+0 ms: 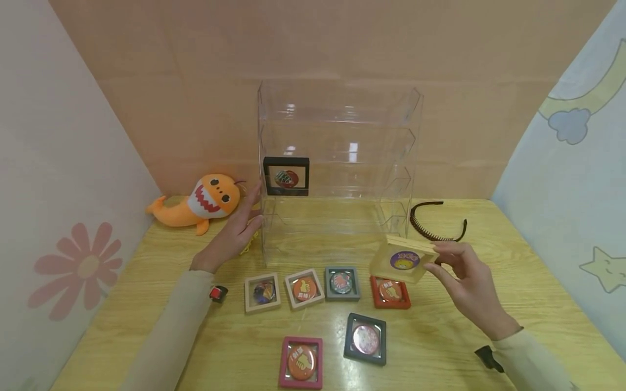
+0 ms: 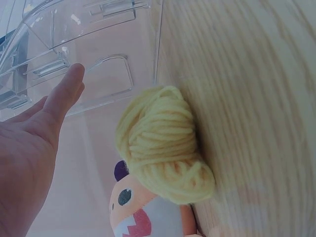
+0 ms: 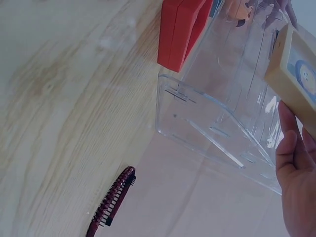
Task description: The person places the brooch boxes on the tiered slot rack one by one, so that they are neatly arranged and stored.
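Note:
A clear acrylic tiered rack (image 1: pixel 337 114) stands against the back wall. My left hand (image 1: pixel 230 236), fingers extended, rests against the rack's left side. My right hand (image 1: pixel 469 288) pinches a pale yellow square display frame (image 1: pixel 405 260) by its right edge, thumb in front. This frame, with a round purple badge inside, is tilted above the table before the rack's lower right. A black display frame (image 1: pixel 286 176) stands on a middle tier at the left. Directly below the held frame lies a red display frame (image 1: pixel 390 291), partly covered by it in the head view.
Beige (image 1: pixel 262 293), pinkish (image 1: pixel 305 289), grey-blue (image 1: pixel 342 283), dark grey (image 1: pixel 365 339) and magenta (image 1: pixel 301 362) frames lie in front. An orange plush shark (image 1: pixel 210 203) and yellow yarn (image 2: pixel 163 143) are at the left. A toothed dark headband (image 3: pixel 111 200) lies right of the rack.

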The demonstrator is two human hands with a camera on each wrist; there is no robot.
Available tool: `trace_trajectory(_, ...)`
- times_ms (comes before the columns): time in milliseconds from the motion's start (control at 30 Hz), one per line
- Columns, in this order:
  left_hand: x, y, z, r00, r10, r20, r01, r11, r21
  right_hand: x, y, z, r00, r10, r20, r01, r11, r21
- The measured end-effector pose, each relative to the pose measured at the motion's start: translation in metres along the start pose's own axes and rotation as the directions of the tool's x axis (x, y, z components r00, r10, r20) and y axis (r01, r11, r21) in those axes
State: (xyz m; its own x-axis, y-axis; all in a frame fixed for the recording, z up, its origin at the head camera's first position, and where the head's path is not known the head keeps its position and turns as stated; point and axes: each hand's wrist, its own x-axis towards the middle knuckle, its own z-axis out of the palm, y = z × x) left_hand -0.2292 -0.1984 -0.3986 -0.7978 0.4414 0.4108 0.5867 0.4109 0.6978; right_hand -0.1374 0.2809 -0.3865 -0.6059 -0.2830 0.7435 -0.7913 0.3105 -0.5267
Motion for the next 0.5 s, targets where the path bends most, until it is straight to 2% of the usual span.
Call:
trace_trajectory(333, -0.001, -0.002, 0.001, 1.0, 0.018, -0.006, -0.018, 1.0, -0.005, 0.013, 0.004, 0.014, 0.999, -0.045, -0.023, 0.045, 0.999, 0.019)
trace_trajectory(500, 0.0, -0.001, 0.001, 1.0, -0.001, -0.013, 0.001, 1.0, -0.012, 0.019, 0.005, 0.021, 0.998, -0.06, -0.025, 0.061, 0.998, 0.024)
